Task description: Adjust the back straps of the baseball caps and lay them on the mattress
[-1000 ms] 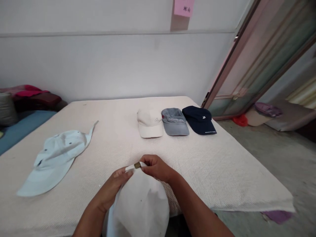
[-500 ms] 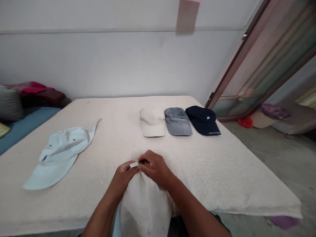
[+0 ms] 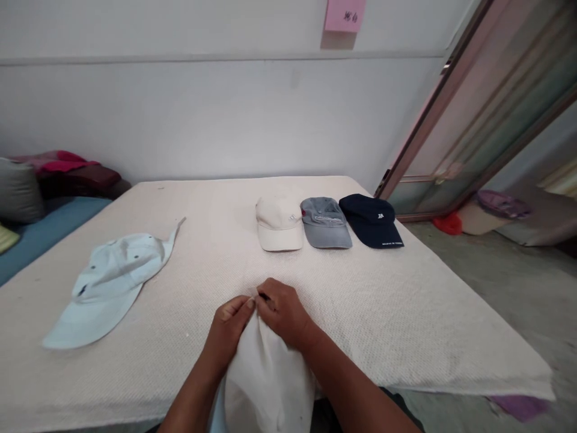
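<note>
An off-white cap [image 3: 270, 382] is at the near edge of the table, its crown toward me and the lower part cut off by the frame. My left hand [image 3: 231, 328] pinches the cap's far end between thumb and fingers. Right beside it, my right hand [image 3: 285, 313] is closed on the same end, fingers curled, the two thumbs almost touching. The strap between the fingertips is mostly hidden. Farther left lies a pale blue cap [image 3: 115, 273], its strap sticking out. Beyond my hands sit a cream cap [image 3: 278, 222], a grey cap [image 3: 325, 222] and a navy cap [image 3: 370, 221] in a row.
A textured white cloth covers the table [image 3: 433, 325]. Against the wall hangs a pink note [image 3: 345, 15]. A grey cushion [image 3: 20, 191] and folded fabric rest at the left; a sliding door [image 3: 455, 120] stands at the right.
The white strap end and dark buckle that showed between my fingers are now mostly covered. Both hands have closed in on the cap's end. The view has tilted up slightly.
</note>
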### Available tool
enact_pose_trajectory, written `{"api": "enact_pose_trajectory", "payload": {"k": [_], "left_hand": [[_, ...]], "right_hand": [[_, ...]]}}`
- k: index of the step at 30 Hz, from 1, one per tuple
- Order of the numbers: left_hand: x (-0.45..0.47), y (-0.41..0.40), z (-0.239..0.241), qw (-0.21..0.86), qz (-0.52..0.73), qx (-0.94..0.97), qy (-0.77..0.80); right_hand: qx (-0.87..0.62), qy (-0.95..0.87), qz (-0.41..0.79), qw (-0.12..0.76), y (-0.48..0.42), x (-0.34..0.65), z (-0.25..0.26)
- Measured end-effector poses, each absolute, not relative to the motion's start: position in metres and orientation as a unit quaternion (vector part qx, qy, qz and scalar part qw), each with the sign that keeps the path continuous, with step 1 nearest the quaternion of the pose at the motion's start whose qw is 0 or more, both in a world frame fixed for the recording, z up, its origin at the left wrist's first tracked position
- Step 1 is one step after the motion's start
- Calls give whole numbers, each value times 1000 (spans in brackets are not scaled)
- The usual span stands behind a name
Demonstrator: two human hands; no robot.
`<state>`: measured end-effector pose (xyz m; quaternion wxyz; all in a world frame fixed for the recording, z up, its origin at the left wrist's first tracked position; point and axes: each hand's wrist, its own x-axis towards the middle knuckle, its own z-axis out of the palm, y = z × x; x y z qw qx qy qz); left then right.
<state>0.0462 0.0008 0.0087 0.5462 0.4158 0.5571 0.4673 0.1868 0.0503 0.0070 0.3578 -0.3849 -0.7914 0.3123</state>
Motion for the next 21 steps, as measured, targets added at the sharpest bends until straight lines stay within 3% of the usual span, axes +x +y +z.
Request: {"api": "enact_pose_trajectory", "payload": {"k": [8,15,21], "left_hand": [[45,-1,13,602,480,349,534],[43,-4,22,673,513,256,468],[37,-7,21,676,569,183,431]], "right_hand": [[-383,-623,529,431,54,187,14],[-316,-541,700,343,56,196,14],[-356,-519,699,340,60,194,4]]}}
